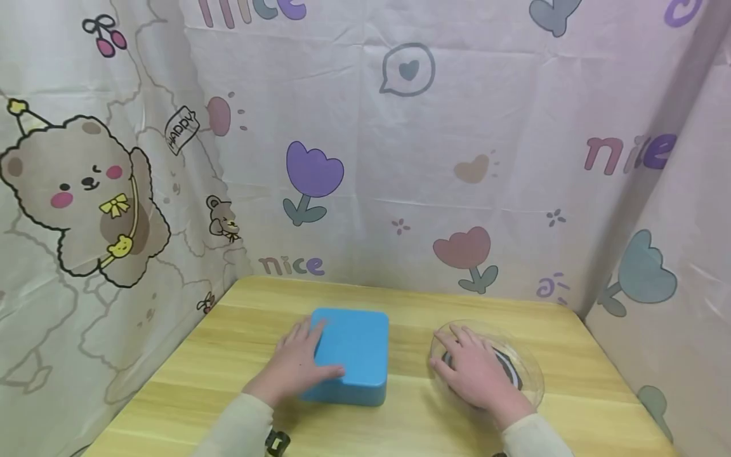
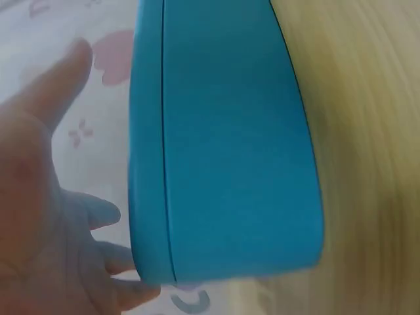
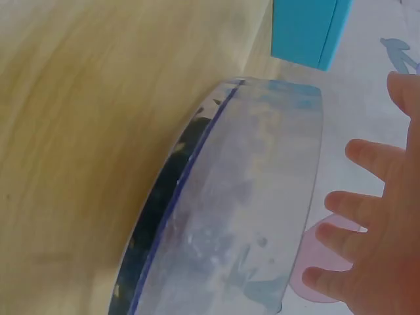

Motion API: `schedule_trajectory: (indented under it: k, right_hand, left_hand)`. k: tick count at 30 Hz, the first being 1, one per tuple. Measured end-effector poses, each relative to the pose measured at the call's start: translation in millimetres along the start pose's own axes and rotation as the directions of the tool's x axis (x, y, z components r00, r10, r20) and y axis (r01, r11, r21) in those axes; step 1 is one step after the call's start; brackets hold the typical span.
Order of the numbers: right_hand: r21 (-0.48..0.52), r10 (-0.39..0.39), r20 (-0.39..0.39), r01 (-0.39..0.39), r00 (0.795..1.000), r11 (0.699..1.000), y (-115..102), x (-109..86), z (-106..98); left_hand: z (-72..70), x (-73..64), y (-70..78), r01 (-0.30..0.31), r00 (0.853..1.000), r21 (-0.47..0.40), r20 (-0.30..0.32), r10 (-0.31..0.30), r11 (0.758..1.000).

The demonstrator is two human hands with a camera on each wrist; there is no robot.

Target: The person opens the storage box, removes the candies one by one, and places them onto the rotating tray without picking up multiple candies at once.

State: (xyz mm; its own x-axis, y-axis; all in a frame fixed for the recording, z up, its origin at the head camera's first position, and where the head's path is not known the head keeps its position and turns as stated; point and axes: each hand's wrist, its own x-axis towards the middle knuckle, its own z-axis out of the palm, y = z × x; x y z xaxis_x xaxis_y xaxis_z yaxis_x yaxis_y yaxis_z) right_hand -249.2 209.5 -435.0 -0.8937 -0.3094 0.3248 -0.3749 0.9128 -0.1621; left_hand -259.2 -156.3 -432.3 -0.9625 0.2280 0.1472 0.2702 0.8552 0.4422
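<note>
My left hand (image 1: 294, 367) is spread loosely over the blue box (image 1: 358, 349), right hand (image 1: 478, 373) likewise over the clear round container (image 3: 230, 197), gripping neither, probably cuz both sit within reach.

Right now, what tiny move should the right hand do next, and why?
I'd probably lower the right hand gently until it meets the round clear container. In the right wrist view, its fingers are spread over the container's top with a small gap, so it isn't gripped yet. The blue lidded box stands apart from it, so there seems to be room.
</note>
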Motion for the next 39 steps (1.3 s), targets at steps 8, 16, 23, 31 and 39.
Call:
schedule_trajectory:
  k: [8,16,23,31,39]
  right_hand:
    - [0.014,-0.01,0.025,0.01,1.0,1.0,-2.9,1.3,3.2]
    - [0.058,-0.02,0.046,0.018,0.999,0.998,-11.7,5.9,4.0]
    - [0.084,-0.019,0.066,0.013,0.998,0.996,-19.1,9.9,7.1]
    - [0.178,-0.047,0.092,0.03,0.995,0.984,-48.6,40.7,10.8]
    - [0.248,-0.069,0.172,0.025,0.983,0.968,-85.9,93.4,13.4]
  left_hand:
    - [-6.5,-7.3,-22.4,0.071,0.993,-0.248,0.111,-0.045,0.966]
    - [-3.0,-12.3,-39.2,0.124,0.978,-0.361,0.204,-0.051,0.924]
    - [1.0,-13.4,-45.0,0.101,0.978,-0.37,0.208,-0.023,0.923]
    - [1.8,-15.0,-48.3,0.052,0.981,-0.371,0.194,0.022,0.927]
    - [4.8,-18.2,-48.6,0.045,0.984,-0.346,0.178,0.018,0.937]
